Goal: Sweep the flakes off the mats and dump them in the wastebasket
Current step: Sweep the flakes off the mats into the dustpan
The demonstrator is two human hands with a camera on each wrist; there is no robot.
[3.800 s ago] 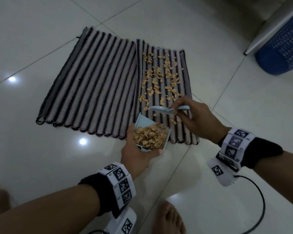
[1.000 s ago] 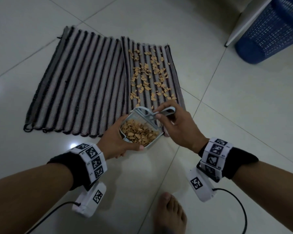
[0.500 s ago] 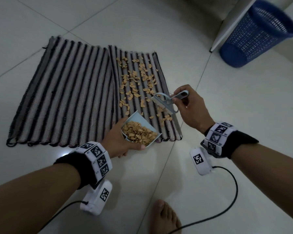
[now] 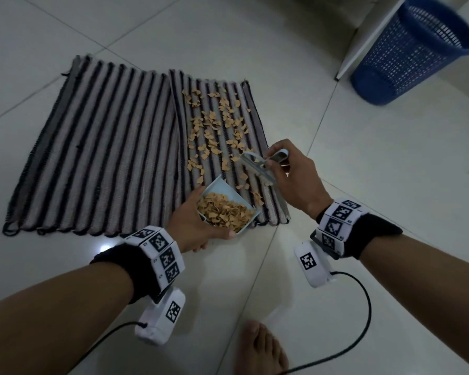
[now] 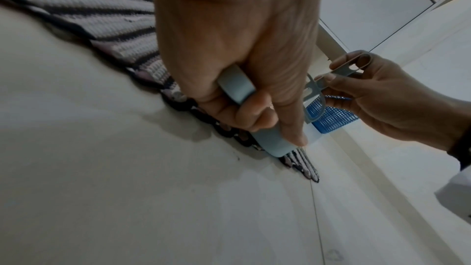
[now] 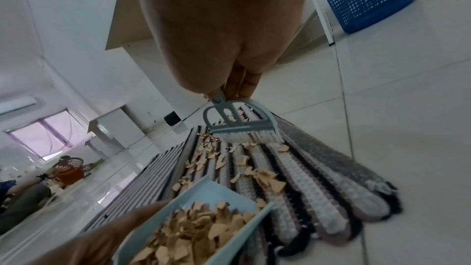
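Observation:
Two striped mats lie side by side on the tile floor; the left mat point(image 4: 98, 158) is bare and the right mat point(image 4: 228, 125) carries several tan flakes point(image 4: 214, 131). My left hand point(image 4: 198, 226) grips a light blue dustpan point(image 4: 228, 209) heaped with flakes, tilted at the right mat's near edge. In the left wrist view its fingers curl round the dustpan handle point(image 5: 237, 86). My right hand point(image 4: 290, 180) pinches the handle of a small grey-blue brush point(image 4: 257, 166), held just over the flakes beyond the pan. The brush point(image 6: 242, 126) has its bristles down at the mat. A blue mesh wastebasket point(image 4: 414, 50) stands far right.
A white cabinet panel point(image 4: 368, 36) stands beside the wastebasket. My bare foot point(image 4: 260, 347) is on the tiles at the bottom, with wrist-camera cables point(image 4: 363, 315) trailing near it. In the right wrist view an orange basket point(image 6: 70, 170) and a seated person show far off.
The brush has lifted off the dustpan and moved right and away, over the flakes. The dustpan stays at the mat's near edge. The view has swung toward the wastebasket.

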